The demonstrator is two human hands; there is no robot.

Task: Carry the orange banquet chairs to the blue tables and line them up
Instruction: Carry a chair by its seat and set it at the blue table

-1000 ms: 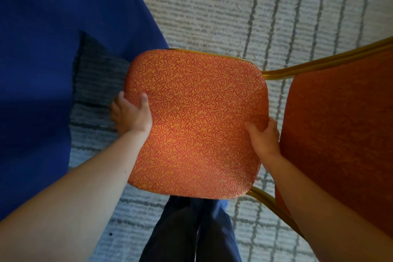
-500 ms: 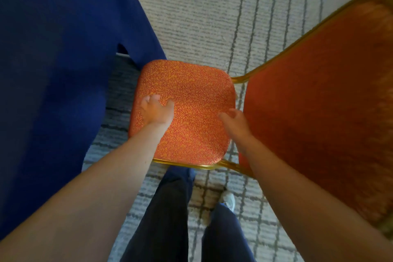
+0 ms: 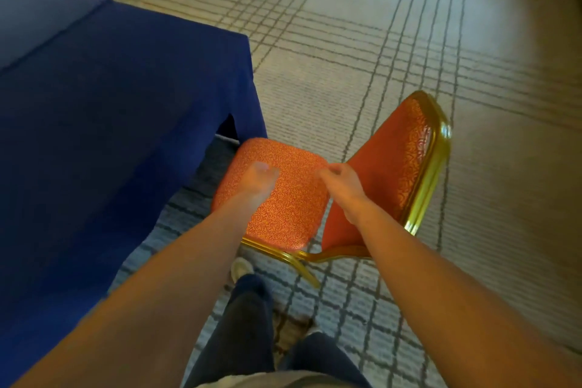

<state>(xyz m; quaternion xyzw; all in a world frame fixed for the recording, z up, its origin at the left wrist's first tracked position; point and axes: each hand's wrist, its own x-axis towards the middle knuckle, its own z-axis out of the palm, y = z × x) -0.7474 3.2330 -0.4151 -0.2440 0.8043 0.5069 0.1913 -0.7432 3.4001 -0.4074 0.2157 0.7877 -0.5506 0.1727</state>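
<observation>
Change: both hands now off the orange chair [image 3: 283,198] seat.
Left hand [image 3: 259,181]: blurred, loosely open, empty.
Right hand [image 3: 341,183]: half curled, empty.
Blue table [image 3: 110,135]: cut off at left.

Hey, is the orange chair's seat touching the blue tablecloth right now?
Cannot tell. In the head view the chair seat sits close by the hanging corner of the blue tablecloth, but their edges meet in shadow, so neither contact nor gap shows plainly.

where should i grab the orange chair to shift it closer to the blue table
Grip the seat by its two side edges from above, one hand on each. It lies flat and reachable beside the blue table, and both hands hover over it; the backrest leans away.
</observation>
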